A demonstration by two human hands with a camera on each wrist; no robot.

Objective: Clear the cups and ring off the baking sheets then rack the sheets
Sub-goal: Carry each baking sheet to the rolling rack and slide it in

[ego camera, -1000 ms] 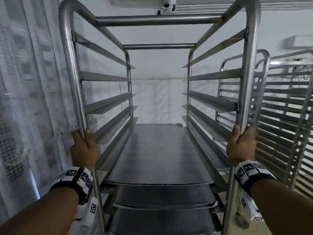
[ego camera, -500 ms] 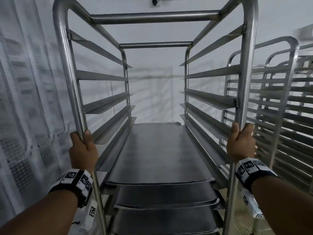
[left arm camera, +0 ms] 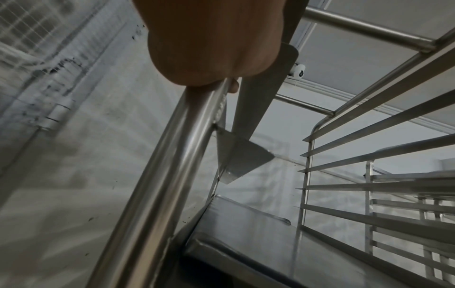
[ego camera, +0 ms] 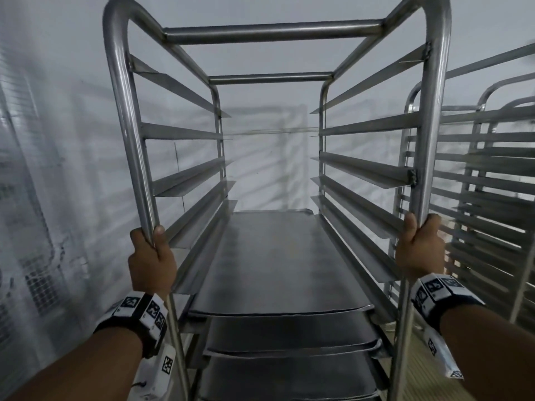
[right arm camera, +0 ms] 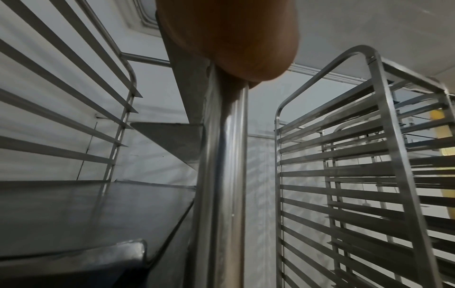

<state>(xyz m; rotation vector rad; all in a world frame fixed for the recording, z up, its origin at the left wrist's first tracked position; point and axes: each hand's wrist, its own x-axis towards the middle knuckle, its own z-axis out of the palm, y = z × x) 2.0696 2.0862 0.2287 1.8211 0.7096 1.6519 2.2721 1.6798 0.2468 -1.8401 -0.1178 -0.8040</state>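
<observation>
A tall steel rack [ego camera: 272, 31] stands right in front of me, its upper rails bare. Several dark baking sheets [ego camera: 278, 261] lie stacked on its lower rails, the top one slid fully in. My left hand [ego camera: 152, 256] grips the rack's near left post [ego camera: 130, 134], seen from below as the left hand [left arm camera: 211, 42] curled round the tube [left arm camera: 169, 175]. My right hand [ego camera: 419, 247] grips the near right post [ego camera: 431, 134]; the right hand [right arm camera: 236, 39] wraps that post [right arm camera: 221, 175]. No cups or ring are in view.
More steel racks [ego camera: 486, 198] stand close on the right, also seen as neighbouring racks [right arm camera: 357, 165]. A pale wall [ego camera: 58, 140] runs along the left side and behind the rack. A strip of floor [ego camera: 417, 366] shows at lower right.
The rack, held in both hands, has moved on towards the back wall and alongside the racks on the right. Both grips stayed as they were.
</observation>
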